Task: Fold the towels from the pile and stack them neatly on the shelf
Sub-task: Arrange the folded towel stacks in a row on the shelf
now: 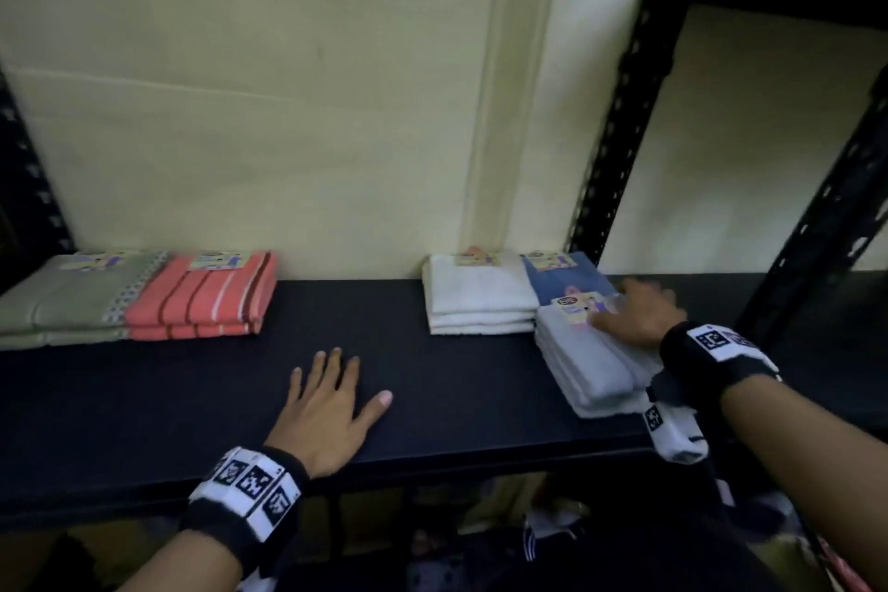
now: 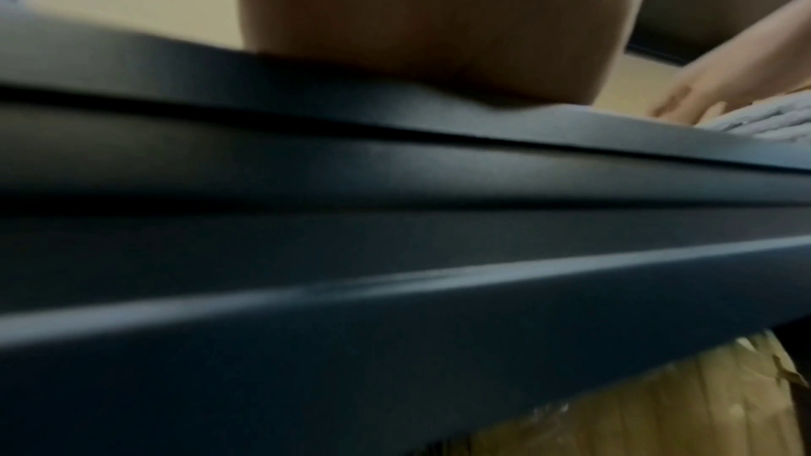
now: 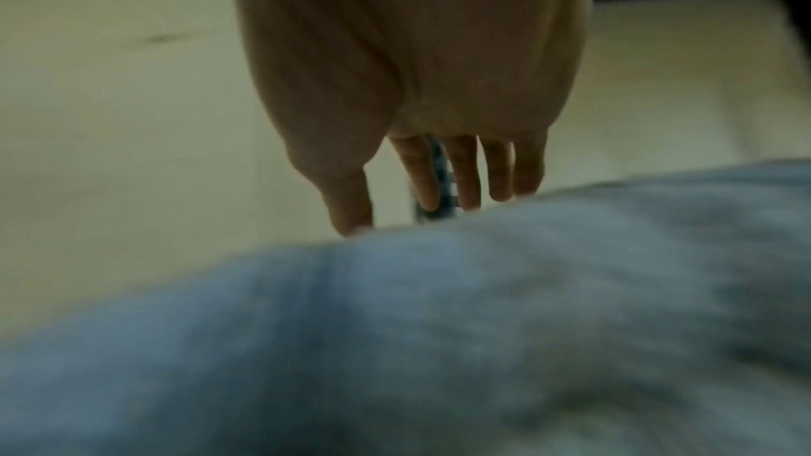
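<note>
- Your right hand lies flat, fingers extended, on the folded grey towel at the shelf's right end.
- Your left hand rests flat, fingers spread, on bare shelf.
- Behind the grey towel lie a blue towel and white towel; far left, a coral towel and green towel.

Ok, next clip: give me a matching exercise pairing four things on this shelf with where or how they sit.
Things:
1. orange striped towel
2. white towel
3. grey towel
4. left hand

Places:
A. flat on bare shelf
B. under the right hand
C. beside the green towel
D. left of the blue towel

Pairs: 1-C, 2-D, 3-B, 4-A
</note>
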